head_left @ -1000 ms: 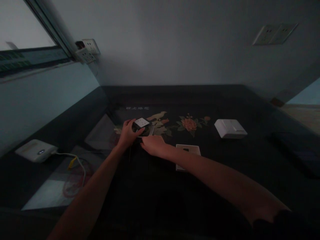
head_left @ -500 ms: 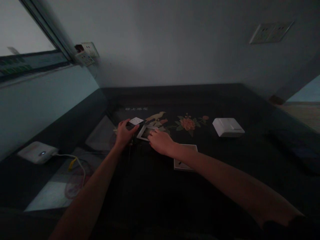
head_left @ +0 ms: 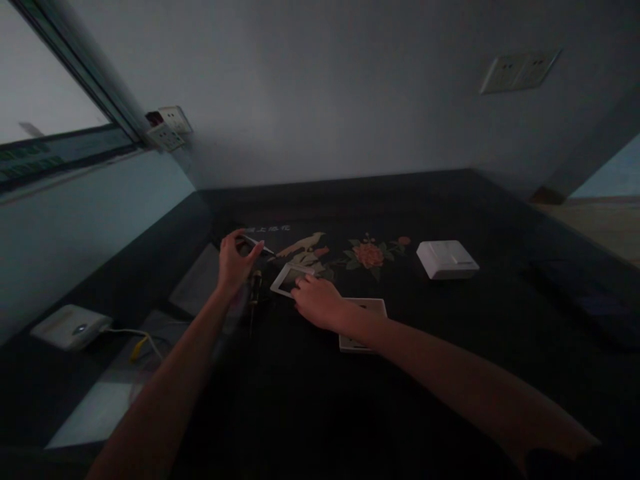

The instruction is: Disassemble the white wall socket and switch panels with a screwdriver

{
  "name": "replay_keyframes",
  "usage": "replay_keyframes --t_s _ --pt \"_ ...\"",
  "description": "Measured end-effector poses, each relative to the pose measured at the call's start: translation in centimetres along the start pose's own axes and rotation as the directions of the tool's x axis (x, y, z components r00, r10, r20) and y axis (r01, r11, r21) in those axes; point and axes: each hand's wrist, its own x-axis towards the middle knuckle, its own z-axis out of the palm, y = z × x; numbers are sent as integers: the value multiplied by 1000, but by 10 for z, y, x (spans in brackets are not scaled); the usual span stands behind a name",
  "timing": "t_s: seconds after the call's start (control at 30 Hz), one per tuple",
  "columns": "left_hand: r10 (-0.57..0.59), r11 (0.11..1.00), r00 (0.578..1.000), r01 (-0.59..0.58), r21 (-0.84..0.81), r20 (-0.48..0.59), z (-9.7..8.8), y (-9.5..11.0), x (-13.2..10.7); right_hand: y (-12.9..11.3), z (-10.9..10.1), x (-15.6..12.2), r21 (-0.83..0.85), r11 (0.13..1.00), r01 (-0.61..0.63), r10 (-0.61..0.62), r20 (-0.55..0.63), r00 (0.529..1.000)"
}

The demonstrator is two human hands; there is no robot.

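Note:
My left hand (head_left: 235, 261) is raised a little above the dark table and grips a small socket module (head_left: 256, 244), seen almost edge-on between thumb and fingers. My right hand (head_left: 316, 301) lies low on the table with its fingertips pressing the near corner of a square white frame (head_left: 290, 278), which rests flat on the flower-patterned cloth. A screwdriver (head_left: 255, 285) lies on the table just below my left hand. Behind my right wrist sits a flat white cover plate (head_left: 367, 308), partly hidden by the forearm.
A white switch box (head_left: 447, 259) stands at the right on the dark table (head_left: 450, 347). At the left a white device (head_left: 70, 326) with a cable lies near glass panels (head_left: 95, 417). Wall sockets (head_left: 167, 127) hang by the window; more wall outlets (head_left: 517, 70) sit upper right.
My left hand has lifted the socket module up and left, off the white frame. My right hand stayed on the frame, holding it down on the cloth. The view has shifted slightly.

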Motion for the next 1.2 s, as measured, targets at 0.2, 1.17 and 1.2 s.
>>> replay_keyframes --t_s 0.2,1.17,1.2 --pt "61 998 997 -62 22 54 19 12 21 0 -7 -7 72 997 22 -19 -45 999" --pt "158 891 899 -308 333 408 39 16 16 -6 6 -99 391 911 -128 115 58 992" --pt "190 894 896 -327 306 402 33 15 14 -11 9 -94 381 917 -118 107 50 993"
